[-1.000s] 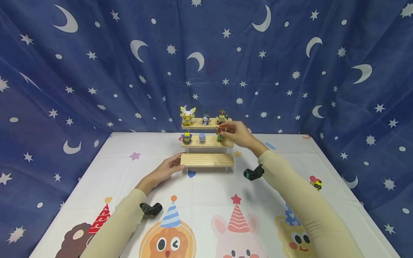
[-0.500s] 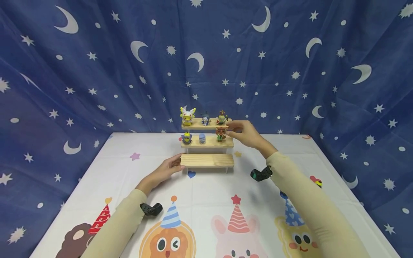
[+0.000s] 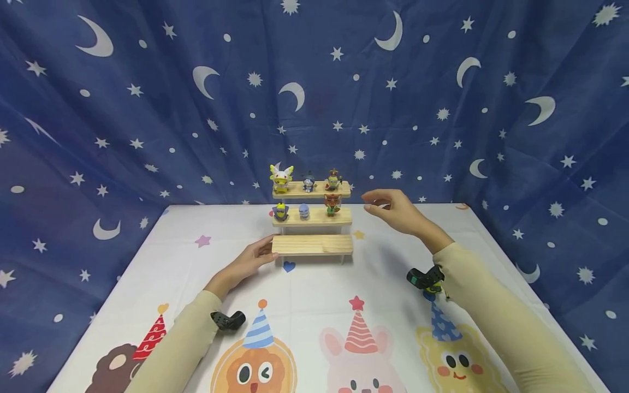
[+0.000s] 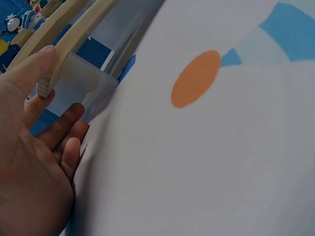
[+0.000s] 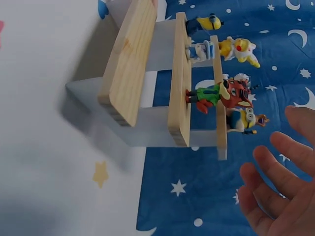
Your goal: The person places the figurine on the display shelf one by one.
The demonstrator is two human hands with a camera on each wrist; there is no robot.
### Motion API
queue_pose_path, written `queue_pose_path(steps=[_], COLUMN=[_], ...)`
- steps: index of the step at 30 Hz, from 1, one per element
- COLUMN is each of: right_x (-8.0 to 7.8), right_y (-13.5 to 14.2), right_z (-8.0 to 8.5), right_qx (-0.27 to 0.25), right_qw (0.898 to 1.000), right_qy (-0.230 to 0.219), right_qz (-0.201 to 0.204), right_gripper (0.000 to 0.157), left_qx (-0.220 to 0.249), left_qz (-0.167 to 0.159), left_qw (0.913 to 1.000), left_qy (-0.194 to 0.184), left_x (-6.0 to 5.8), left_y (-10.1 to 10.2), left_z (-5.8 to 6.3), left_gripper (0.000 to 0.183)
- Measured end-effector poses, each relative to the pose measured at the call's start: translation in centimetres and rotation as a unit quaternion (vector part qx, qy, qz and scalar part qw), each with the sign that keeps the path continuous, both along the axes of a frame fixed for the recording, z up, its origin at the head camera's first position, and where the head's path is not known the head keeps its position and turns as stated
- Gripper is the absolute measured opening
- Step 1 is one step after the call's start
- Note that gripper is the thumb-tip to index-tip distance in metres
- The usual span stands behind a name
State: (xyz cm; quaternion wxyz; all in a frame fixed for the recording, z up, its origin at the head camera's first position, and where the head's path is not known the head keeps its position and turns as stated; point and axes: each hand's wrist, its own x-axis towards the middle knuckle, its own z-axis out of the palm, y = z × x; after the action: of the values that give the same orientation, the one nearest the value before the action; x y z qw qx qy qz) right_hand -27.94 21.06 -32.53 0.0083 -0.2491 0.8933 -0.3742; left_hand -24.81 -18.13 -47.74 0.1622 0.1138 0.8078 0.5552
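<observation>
A three-tier wooden display stand (image 3: 312, 245) stands on the table; its lowest step carries nothing. My left hand (image 3: 251, 259) pinches the left end of that step between thumb and index finger, the other fingers loosely bent beside the clear side support (image 4: 91, 81). My right hand (image 3: 395, 210) is in the air to the right of the stand, fingers relaxed and nothing in them. The fox figurine (image 3: 332, 205) stands upright at the right of the middle step, beside a small blue figurine (image 3: 304, 212) and a caped yellow figurine (image 3: 280, 212).
The top step holds a white-and-yellow figurine (image 3: 282, 178), a dark-blue figurine (image 3: 308, 183) and a crowned minion figurine (image 3: 333, 180). Another yellow figurine (image 3: 434, 288) lies on the table, partly behind the right wrist camera (image 3: 423, 278). A starry blue curtain (image 3: 314, 131) hangs behind.
My right hand has let go of the fox figurine and drawn back to the right, leaving it on the middle step. My left hand keeps its place on the stand. The head view shifts slightly.
</observation>
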Motion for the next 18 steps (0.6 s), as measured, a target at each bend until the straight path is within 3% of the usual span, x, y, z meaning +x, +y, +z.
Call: queue_pose_path(steps=[8,18], right_x=[2.2,4.0], right_y=[2.2,5.8], right_z=[0.0,-1.3], right_qx=[0.020,0.046], right_qw=[1.000,0.999], right_qy=[0.002,0.018], right_qz=[-0.011,-0.021], right_gripper=[0.036,0.034], left_qx=[0.000,0.006], left_qz=[0.001,-0.002], left_qw=[1.0000,1.0000], left_qy=[-0.001,-0.002], left_x=[-0.2,-0.2], left_y=[0.0,0.1], left_z=[0.0,0.1], left_gripper=[0.078,0.077])
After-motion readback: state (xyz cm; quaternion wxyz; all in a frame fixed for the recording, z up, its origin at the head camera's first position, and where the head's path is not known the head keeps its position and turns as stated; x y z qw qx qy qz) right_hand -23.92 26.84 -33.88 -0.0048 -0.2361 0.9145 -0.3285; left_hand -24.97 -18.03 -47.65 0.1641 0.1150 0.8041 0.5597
